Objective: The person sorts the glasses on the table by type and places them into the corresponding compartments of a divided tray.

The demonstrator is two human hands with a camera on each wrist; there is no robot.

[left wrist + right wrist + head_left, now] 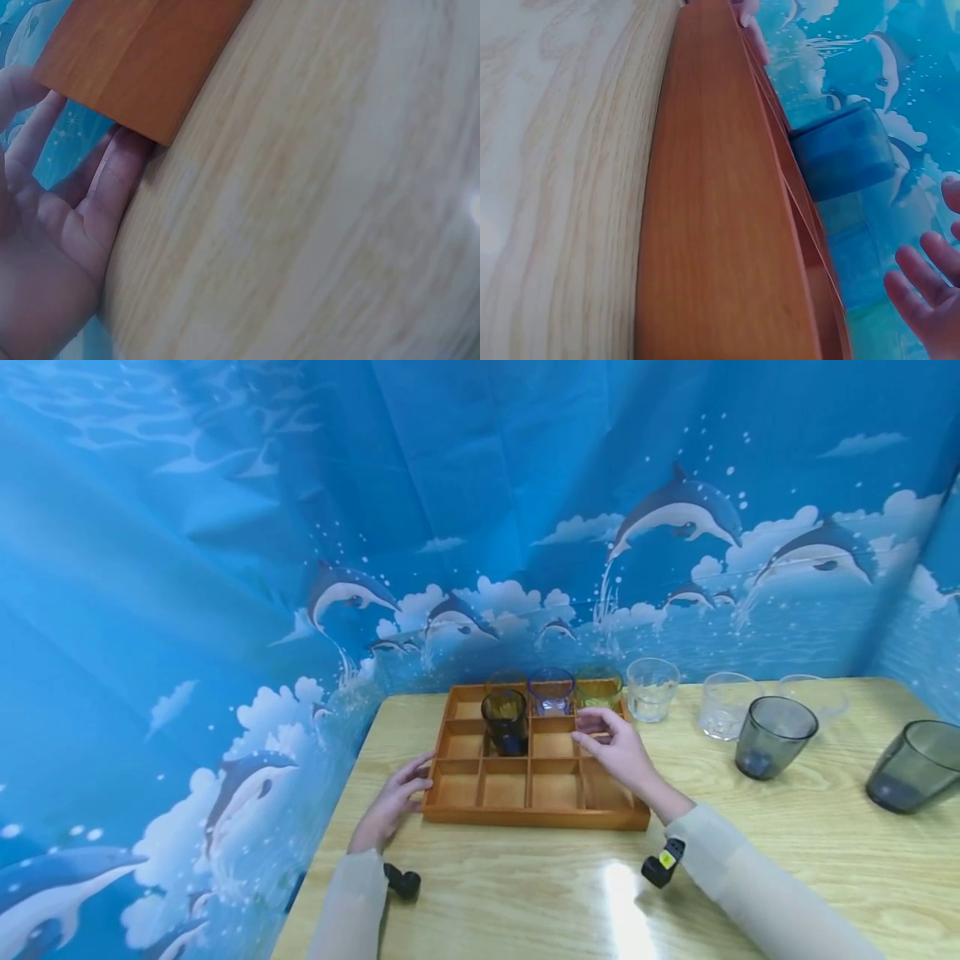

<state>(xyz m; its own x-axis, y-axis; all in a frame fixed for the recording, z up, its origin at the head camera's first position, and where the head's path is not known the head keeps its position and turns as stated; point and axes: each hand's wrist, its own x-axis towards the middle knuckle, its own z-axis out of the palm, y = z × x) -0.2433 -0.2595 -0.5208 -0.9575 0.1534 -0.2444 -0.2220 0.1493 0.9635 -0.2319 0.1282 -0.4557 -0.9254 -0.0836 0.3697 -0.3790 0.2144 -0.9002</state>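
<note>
A wooden divided tray [536, 817] lies on the table. My left hand [392, 802] is at its left side, fingers touching the end wall; in the left wrist view those fingers [112, 176] reach to the tray's corner. Over the tray's right-hand compartments hovers my right hand [617, 750], its fingers loosely bent with nothing between them. A dark glass [505, 717] stands in the middle row, second compartment from the left. Along the back row are an amber glass [504, 680], a blue-rimmed glass [552, 693] and a green glass [598, 688].
Right of the tray stand clear glasses [652, 690] [729, 706] and a shallower clear one [813, 695]. Two grey tumblers [776, 737] [917, 767] are nearer on the right. A blue dolphin-print curtain [480, 510] hangs behind the table [517, 893].
</note>
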